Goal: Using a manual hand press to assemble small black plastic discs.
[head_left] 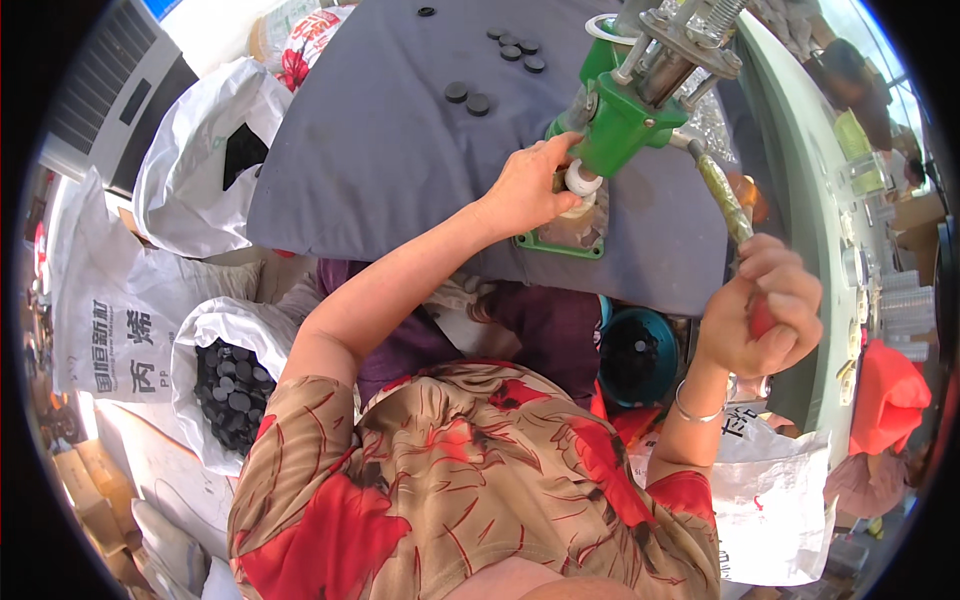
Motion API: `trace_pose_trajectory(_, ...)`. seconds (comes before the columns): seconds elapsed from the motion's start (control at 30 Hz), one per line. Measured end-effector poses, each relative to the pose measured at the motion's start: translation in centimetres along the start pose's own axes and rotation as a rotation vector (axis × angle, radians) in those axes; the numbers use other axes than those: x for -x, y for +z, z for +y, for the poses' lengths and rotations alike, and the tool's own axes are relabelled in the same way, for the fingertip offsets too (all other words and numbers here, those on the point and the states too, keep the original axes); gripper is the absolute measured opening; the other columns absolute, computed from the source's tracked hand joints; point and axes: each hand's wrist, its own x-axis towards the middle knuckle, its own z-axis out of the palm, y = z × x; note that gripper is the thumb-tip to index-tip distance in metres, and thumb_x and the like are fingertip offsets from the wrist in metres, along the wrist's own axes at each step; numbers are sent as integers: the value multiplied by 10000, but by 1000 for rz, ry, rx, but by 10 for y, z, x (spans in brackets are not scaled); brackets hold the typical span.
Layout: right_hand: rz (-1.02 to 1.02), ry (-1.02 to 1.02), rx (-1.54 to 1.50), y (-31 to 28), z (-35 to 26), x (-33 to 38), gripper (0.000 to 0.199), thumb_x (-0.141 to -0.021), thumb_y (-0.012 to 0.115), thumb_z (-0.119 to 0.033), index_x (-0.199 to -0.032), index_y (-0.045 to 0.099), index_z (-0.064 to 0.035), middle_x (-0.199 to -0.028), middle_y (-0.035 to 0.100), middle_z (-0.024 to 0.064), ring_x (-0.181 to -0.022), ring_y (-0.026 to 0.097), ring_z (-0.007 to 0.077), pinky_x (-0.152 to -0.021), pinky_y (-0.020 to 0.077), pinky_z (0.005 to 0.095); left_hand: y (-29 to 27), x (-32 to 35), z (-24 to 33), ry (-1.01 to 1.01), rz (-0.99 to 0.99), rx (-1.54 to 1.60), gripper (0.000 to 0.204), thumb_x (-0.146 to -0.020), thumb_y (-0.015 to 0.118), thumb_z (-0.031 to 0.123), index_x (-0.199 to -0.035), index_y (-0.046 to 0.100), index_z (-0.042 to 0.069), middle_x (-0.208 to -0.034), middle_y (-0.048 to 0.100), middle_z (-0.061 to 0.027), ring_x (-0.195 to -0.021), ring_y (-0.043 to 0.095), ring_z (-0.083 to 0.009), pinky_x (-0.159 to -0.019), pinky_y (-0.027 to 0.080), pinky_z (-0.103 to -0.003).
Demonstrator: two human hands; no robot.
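A green hand press stands on the cloth-covered table, its green base plate toward me. My left hand is at the press, thumb and fingers curved around a small white round piece under the press head. Whether that piece is loose or part of the press I cannot tell. On the right, my right hand is closed around the end of the press lever. A bit of red shows between its fingers. The lever slants down toward me.
Several black round caps lie on the grey-blue tablecloth. To my left, an open white sack holds many more. A teal bucket with dark pieces stands below the table edge. Another white sack stands at the far left.
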Motion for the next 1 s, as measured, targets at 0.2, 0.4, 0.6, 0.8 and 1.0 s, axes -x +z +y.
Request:
trace_pose_trajectory(0.2, -53, 75, 139, -4, -13, 56, 266, -941, 447, -271, -824, 506, -40, -802, 506, 118, -692, 557, 281, -746, 494, 493, -4, 1, -6, 15, -36, 48, 742, -654, 750, 94, -1305, 403, 11, -1039, 630, -175, -993, 588, -333, -859, 470, -403)
trace_pose_trajectory(0.4, -42, 158, 282, -2, -20, 94, 216, -911, 474, -206, -786, 538, -41, -795, 552, 115, -830, 608, 306, -935, 429, 560, -4, -2, -12, 101, -61, 47, 743, -663, 746, 132, -1317, 408, 23, -1008, 627, -173, -963, 578, -338, -838, 465, -406)
trace_pose_trajectory(0.6, -153, 129, 220, -11, -23, 39, 296, -927, 458, -259, -766, 514, -18, -776, 531, 126, -795, 607, 310, -899, 452, 553, -2, 2, -8, 70, -37, 13, 740, -670, 735, 127, -1327, 403, 45, -1083, 623, -150, -1004, 559, -323, -883, 446, -406)
trace_pose_trajectory(0.8, -15, 150, 112, -1, -10, -29, 294, -943, 432, -233, -842, 498, 35, -785, 530, 180, -707, 566, 296, -794, 493, 522, -1, 2, -11, 49, -25, 38, 752, -664, 733, 127, -1334, 400, 49, -1104, 619, -153, -1011, 558, -325, -900, 439, -410)
trace_pose_trajectory(1.0, -58, 120, 34, -6, -14, -15, 202, -901, 489, -170, -840, 576, 2, -841, 618, 176, -821, 631, 297, -770, 519, 436, 2, 1, -19, 110, -24, -11, 738, -673, 723, 96, -1345, 424, 35, -1142, 610, -159, -1071, 595, -270, -886, 477, -368)
